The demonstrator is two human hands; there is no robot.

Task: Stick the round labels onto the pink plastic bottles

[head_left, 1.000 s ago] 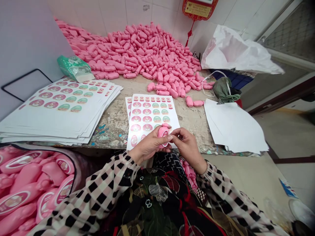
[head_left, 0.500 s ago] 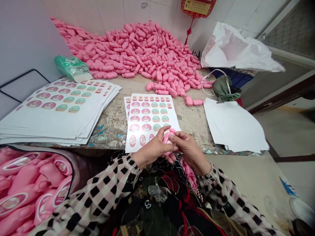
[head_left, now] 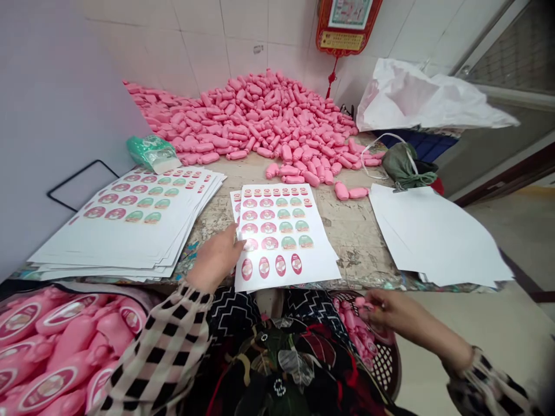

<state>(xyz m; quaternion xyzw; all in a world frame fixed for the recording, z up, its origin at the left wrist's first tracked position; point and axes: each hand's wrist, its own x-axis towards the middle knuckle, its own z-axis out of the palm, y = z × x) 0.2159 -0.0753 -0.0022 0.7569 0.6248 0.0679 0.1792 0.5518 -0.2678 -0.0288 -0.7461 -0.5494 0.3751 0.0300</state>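
Observation:
A sheet of stickers (head_left: pixel 286 271) lies near the table's front edge, printed with pink and green labels and a row of red ovals. My left hand (head_left: pixel 219 257) is at its left edge, thumb on the paper and fingers closed against the margin. To the lower right, my right hand (head_left: pixel 388 315) is over a brown plastic basket (head_left: pixel 388 367), its fingers closed around a small pink bottle (head_left: pixel 366 307), mostly hidden by them. Several pink bottles (head_left: pixel 355 329) lie inside the basket.
A heap of pink bottles (head_left: pixel 269 115) covers the table's back. Stacked sticker sheets (head_left: pixel 113 242) lie left, below a green plastic packet (head_left: pixel 151 153). White papers (head_left: pixel 437 237) are clipped at right, near a green pouch (head_left: pixel 407 164). Labelled bottles (head_left: pixel 65 341) fill a bag at lower left.
My hands have parted. The right carried the pink bottle down and right to the basket; the left moved from the bottle to the sheet's left edge. The view has tilted up slightly.

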